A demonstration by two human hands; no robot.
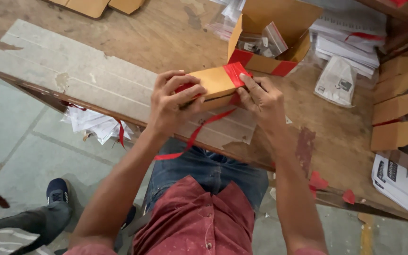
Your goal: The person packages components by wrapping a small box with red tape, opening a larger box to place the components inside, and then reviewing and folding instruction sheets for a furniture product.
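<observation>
Item: small tan box (213, 84), long axis running left to right across the table edge (119, 115) between our hands; left hand (172, 105) clamped over its near-left end; right hand (259, 98) fingertips pressed on red tape (236, 72) at its right end; loose red strip (195, 134) hanging below.

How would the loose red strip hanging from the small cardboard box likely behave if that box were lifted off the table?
The red strip is probably floppy: it curves and droops past the table edge. It looks thin and light, so it would likely trail and swing. The small cardboard box, gripped by the left hand and right hand, seems stiff; its flat faces hold shape.
</observation>
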